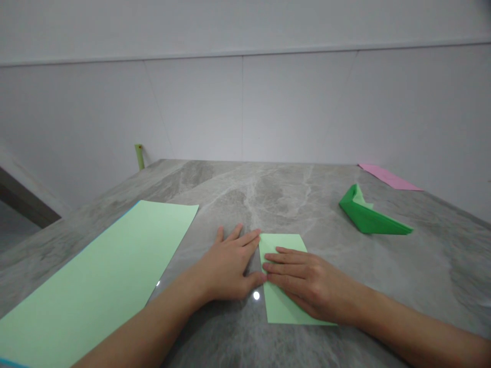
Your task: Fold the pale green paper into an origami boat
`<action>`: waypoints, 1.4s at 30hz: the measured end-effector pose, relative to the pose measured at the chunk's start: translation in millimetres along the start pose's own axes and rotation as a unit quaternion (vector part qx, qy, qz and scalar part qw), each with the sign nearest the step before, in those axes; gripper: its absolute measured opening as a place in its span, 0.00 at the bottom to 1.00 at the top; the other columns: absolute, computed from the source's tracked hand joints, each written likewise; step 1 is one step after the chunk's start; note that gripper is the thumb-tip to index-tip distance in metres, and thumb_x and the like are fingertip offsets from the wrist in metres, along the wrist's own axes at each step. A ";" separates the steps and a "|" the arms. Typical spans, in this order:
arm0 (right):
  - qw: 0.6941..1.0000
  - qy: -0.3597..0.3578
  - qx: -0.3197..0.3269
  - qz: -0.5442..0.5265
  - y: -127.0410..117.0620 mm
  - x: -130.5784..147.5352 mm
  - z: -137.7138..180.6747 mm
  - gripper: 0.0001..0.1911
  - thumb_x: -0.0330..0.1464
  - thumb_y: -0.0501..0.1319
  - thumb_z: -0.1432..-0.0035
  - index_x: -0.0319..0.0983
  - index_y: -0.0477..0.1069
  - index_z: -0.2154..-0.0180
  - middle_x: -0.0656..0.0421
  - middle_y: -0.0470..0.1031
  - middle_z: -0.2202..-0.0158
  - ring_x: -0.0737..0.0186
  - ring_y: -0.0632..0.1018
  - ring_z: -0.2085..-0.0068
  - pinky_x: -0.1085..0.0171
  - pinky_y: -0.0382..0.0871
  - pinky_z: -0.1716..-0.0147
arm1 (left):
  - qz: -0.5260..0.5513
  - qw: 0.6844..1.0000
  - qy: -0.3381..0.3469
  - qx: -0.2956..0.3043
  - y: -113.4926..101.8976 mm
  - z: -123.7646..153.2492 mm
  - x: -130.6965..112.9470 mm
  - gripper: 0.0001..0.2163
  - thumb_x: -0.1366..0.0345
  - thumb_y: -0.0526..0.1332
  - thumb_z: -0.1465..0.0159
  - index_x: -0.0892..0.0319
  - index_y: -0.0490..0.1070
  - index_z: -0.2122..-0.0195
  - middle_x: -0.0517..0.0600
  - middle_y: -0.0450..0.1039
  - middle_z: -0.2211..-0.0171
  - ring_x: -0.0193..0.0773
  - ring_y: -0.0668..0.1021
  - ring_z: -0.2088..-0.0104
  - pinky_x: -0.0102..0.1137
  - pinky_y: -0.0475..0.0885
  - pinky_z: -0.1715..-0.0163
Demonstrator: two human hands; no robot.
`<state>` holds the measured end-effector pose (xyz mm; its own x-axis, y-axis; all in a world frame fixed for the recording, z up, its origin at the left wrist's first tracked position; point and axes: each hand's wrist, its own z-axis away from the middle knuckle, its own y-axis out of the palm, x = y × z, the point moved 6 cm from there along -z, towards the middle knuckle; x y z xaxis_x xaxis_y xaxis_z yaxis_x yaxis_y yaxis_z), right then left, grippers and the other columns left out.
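A small light green sheet of paper (282, 306) lies flat on the grey marbled table, in front of me. My right hand (303, 278) rests on top of it with the fingers stretched out and pointing left, covering its middle and right part. At the sheet's left edge is my left hand (233, 266), palm down with fingers spread. Its index fingertip touches the upper left corner, and its thumb tip meets the left edge close to my right fingertips. Neither hand grips anything.
Large light green sheets (103, 266) lie at the left, with a blue edge showing beneath. A folded green paper boat (374, 214) stands at the right. Behind it lies pink paper (391, 176) near the wall. A yellow-green strip (139, 156) sticks up beyond the table's far left edge.
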<state>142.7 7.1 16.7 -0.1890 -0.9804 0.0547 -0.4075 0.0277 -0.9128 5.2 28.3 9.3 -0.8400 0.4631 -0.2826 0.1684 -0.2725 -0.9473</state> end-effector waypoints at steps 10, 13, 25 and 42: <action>1.000 -0.003 -0.015 -0.005 1.8 0.1 1.0 0.15 0.24 0.50 0.36 0.32 0.73 0.53 0.52 0.79 0.54 0.56 0.75 0.47 0.55 0.68 0.44 | 0.023 0.999 -0.012 -0.028 0.3 -2.3 3.3 0.35 0.48 0.58 0.41 0.55 0.52 0.35 0.51 0.48 0.33 0.59 0.49 0.33 0.64 0.44 0.41; 1.000 -0.006 -0.019 -0.006 1.6 -0.4 1.2 0.15 0.25 0.50 0.36 0.32 0.72 0.53 0.52 0.79 0.54 0.56 0.75 0.47 0.54 0.68 0.44 | 0.023 0.999 -0.017 -0.040 0.3 -2.7 3.7 0.35 0.49 0.60 0.42 0.56 0.54 0.36 0.52 0.48 0.33 0.58 0.50 0.34 0.64 0.44 0.41; 1.000 -0.005 -0.015 -0.011 1.6 -4.5 -1.5 0.16 0.24 0.51 0.36 0.33 0.72 0.51 0.52 0.79 0.55 0.57 0.74 0.46 0.55 0.68 0.44 | 0.032 0.991 0.002 -0.127 -3.7 -2.4 0.8 0.30 0.55 0.64 0.43 0.54 0.59 0.41 0.54 0.67 0.41 0.55 0.54 0.34 0.67 0.24 0.44; 1.000 0.018 -0.021 -0.004 3.1 -11.7 -1.5 0.15 0.25 0.51 0.36 0.34 0.73 0.53 0.52 0.79 0.55 0.57 0.75 0.47 0.56 0.68 0.44 | 0.038 0.985 0.021 -0.168 -9.0 -6.9 0.5 0.16 0.59 0.68 0.46 0.54 0.71 0.56 0.48 0.76 0.55 0.53 0.66 0.43 0.65 0.34 0.42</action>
<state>142.3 19.0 13.8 -0.2174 -0.9730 0.0774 -0.4458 0.0285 -0.8947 6.8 36.8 16.6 -0.7975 0.4885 -0.3542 0.3973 -0.0167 -0.9175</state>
